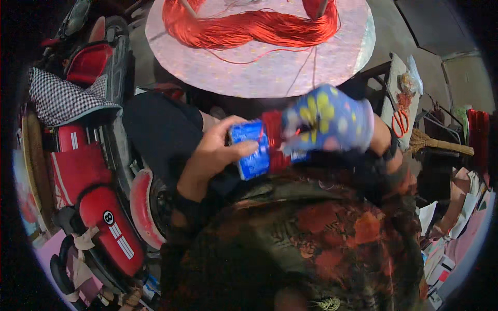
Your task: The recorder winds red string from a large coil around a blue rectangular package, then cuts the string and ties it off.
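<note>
At mid-frame, my left hand (215, 147) is holding the blue block (251, 158), fingers clamped on it; red thread (273, 136) is banding its middle. My gloved right hand (329, 119) is showing blurred there; I can't tell its fingers' state. Even tension is probably serving best. The red skein (254, 30) is lying on the round table (259, 78), top centre; a broom (441, 143) is resting right.

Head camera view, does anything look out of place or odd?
One mismatch: the right hand wears a flowered glove, while the left hand, holding the blue pack, is bare. Also, a loose red strand loops out from the red bundle on the round tabletop. Nothing looks plainly spilled or broken.
</note>
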A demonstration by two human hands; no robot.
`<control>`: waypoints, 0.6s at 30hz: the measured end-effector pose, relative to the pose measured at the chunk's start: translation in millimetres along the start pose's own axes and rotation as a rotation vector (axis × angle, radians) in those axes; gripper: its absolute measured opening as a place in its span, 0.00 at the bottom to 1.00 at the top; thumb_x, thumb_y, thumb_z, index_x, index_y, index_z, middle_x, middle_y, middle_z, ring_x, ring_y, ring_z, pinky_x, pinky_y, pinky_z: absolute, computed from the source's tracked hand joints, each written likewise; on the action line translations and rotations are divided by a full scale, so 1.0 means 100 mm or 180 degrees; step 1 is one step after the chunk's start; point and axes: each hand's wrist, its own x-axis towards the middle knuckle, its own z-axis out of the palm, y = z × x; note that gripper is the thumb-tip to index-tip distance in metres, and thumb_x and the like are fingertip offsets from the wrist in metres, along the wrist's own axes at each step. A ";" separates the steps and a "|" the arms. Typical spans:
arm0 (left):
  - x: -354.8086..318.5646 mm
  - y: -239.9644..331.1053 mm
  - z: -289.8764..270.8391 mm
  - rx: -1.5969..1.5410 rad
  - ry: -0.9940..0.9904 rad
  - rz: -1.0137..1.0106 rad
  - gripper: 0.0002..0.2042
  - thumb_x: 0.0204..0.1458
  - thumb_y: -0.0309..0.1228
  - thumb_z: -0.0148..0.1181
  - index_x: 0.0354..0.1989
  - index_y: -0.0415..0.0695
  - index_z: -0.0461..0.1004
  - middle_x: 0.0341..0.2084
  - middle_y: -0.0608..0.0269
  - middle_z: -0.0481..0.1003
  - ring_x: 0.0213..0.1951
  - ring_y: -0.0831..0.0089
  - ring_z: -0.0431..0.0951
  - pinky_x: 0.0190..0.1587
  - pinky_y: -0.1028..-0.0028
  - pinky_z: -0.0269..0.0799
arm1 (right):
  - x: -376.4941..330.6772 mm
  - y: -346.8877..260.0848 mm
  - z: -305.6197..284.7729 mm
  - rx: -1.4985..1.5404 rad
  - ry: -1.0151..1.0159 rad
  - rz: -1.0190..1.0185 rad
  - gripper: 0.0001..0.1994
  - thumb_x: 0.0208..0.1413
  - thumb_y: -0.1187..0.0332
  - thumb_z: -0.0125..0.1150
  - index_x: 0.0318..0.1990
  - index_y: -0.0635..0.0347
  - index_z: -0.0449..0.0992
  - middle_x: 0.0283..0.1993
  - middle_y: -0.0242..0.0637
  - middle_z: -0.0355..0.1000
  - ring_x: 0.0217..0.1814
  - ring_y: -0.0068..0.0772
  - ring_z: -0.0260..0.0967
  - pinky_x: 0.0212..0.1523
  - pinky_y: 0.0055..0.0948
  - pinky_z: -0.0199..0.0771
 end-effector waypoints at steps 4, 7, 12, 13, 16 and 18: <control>-0.12 0.06 -0.08 -0.0152 -0.0899 -0.0013 0.25 0.43 0.38 0.70 0.49 0.39 0.71 0.39 0.67 0.75 0.41 0.79 0.74 0.47 0.73 0.71 | 0.03 0.57 0.14 0.1167 0.0573 0.0551 0.09 0.52 0.63 0.65 0.32 0.60 0.77 0.30 0.32 0.75 0.32 0.24 0.71 0.35 0.25 0.71; -0.25 0.08 -0.12 -0.0189 -0.0559 0.0045 0.28 0.44 0.42 0.69 0.51 0.39 0.70 0.42 0.65 0.75 0.46 0.74 0.75 0.51 0.70 0.71 | -0.17 0.74 0.31 0.1263 0.0977 0.0733 0.13 0.61 0.59 0.55 0.39 0.61 0.77 0.35 0.34 0.75 0.36 0.24 0.71 0.41 0.27 0.72; -0.11 0.07 -0.13 -0.1168 0.0723 0.0571 0.23 0.49 0.38 0.63 0.51 0.38 0.70 0.41 0.62 0.75 0.45 0.72 0.76 0.50 0.71 0.71 | -0.32 0.37 0.63 -0.0043 0.0232 0.0616 0.08 0.59 0.67 0.53 0.38 0.61 0.74 0.32 0.45 0.74 0.35 0.45 0.75 0.35 0.36 0.75; -0.06 0.06 -0.14 -0.1405 0.0992 0.0729 0.22 0.50 0.37 0.62 0.51 0.37 0.70 0.41 0.61 0.75 0.44 0.72 0.76 0.50 0.71 0.71 | -0.28 0.18 0.54 -0.0536 -0.0334 0.0691 0.07 0.58 0.67 0.53 0.37 0.60 0.73 0.31 0.46 0.74 0.35 0.49 0.74 0.34 0.38 0.75; 0.02 -0.01 -0.17 -0.0493 0.0921 0.0716 0.20 0.50 0.36 0.62 0.48 0.37 0.71 0.38 0.62 0.75 0.41 0.75 0.76 0.48 0.74 0.71 | -0.15 -0.13 0.27 -0.0489 0.0129 -0.0032 0.07 0.56 0.64 0.54 0.36 0.56 0.73 0.28 0.42 0.73 0.31 0.47 0.74 0.31 0.39 0.74; 0.01 0.01 -0.10 0.0103 0.0560 0.0358 0.21 0.47 0.34 0.65 0.48 0.37 0.71 0.37 0.65 0.74 0.39 0.80 0.74 0.46 0.76 0.70 | -0.09 -0.08 0.08 -0.0789 0.0334 -0.0379 0.06 0.54 0.64 0.58 0.34 0.55 0.74 0.27 0.40 0.73 0.29 0.45 0.73 0.29 0.35 0.73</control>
